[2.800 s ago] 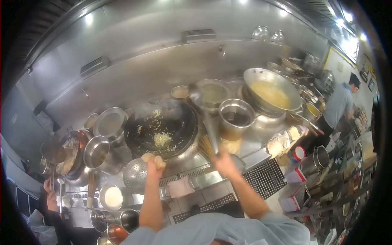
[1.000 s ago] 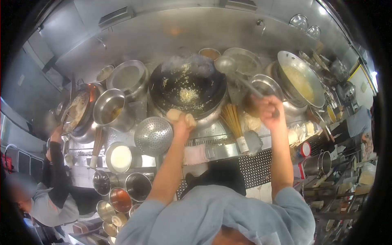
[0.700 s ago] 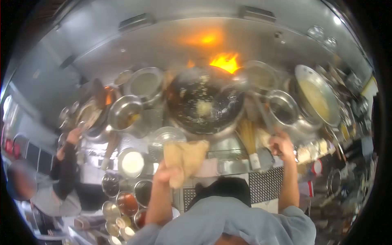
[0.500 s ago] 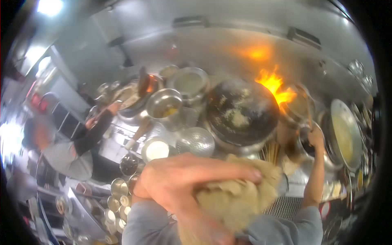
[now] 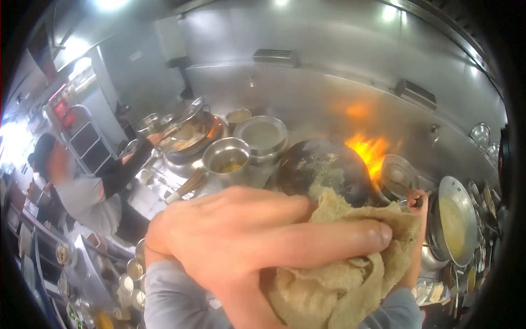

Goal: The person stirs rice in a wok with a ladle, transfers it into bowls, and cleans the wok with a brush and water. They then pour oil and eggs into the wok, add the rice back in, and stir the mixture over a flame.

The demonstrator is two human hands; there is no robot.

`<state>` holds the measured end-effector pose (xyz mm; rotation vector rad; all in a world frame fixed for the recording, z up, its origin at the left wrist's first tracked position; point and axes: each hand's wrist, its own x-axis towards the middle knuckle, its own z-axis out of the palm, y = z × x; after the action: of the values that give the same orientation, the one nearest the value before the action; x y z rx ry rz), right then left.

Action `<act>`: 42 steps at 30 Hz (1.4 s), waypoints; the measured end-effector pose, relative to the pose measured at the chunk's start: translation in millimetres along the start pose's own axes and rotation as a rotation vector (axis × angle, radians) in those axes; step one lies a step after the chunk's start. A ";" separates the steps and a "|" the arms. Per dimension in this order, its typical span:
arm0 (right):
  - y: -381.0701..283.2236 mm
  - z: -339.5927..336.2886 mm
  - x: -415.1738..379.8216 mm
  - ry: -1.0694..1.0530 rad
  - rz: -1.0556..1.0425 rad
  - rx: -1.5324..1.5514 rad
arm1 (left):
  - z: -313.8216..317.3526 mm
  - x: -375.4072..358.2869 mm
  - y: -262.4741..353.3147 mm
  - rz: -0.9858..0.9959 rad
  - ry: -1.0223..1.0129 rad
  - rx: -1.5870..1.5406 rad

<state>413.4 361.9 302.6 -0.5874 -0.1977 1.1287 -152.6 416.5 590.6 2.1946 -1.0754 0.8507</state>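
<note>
Nearest me, my left hand (image 5: 235, 247) clutches a cloth (image 5: 329, 290), likely light, limp and best held by its bunched folds, while farther off my right hand (image 5: 417, 196) looks curled round a dark handle (image 5: 419, 203), with the wok (image 5: 320, 159) and then flames (image 5: 368, 155) beyond.

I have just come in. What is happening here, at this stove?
A person's left hand holds a crumpled cloth close to the camera. The right hand grips a dark-ended handle; its tool is hard to make out. Beyond the cloth is a dark wok with pale bits of food, flames beside it. At the left, a co-worker has a hand at another wok.
</note>
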 end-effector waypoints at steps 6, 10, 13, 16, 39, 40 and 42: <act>61.8 91.2 -92.5 -0.024 0.051 0.168 | -5.7 -9.4 -27.6 -0.048 -0.039 -0.246; 107.7 108.5 -140.8 0.013 0.103 0.274 | 5.9 -74.4 -81.1 -0.385 0.192 -0.716; 161.9 99.5 -174.3 -0.114 0.062 0.190 | 87.5 -166.7 -142.2 -0.625 0.850 -1.427; 215.9 106.3 -190.6 -0.009 0.181 0.251 | 190.7 -197.4 -175.9 -0.852 1.127 -1.476; 270.8 -137.5 -191.6 0.882 -0.017 -1.940 | 170.2 -288.1 -144.3 -1.137 1.397 -1.021; 255.0 -133.0 -208.9 0.995 -0.162 -1.898 | 168.3 -295.2 -141.1 -1.130 1.434 -1.143; 231.9 -135.2 -220.9 1.178 -0.187 -1.909 | 164.9 -299.6 -141.4 -1.058 1.525 -1.491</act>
<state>194.0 187.4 97.0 -2.6902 -0.2363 -0.0918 -130.9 519.9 236.0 0.2461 0.3400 0.5241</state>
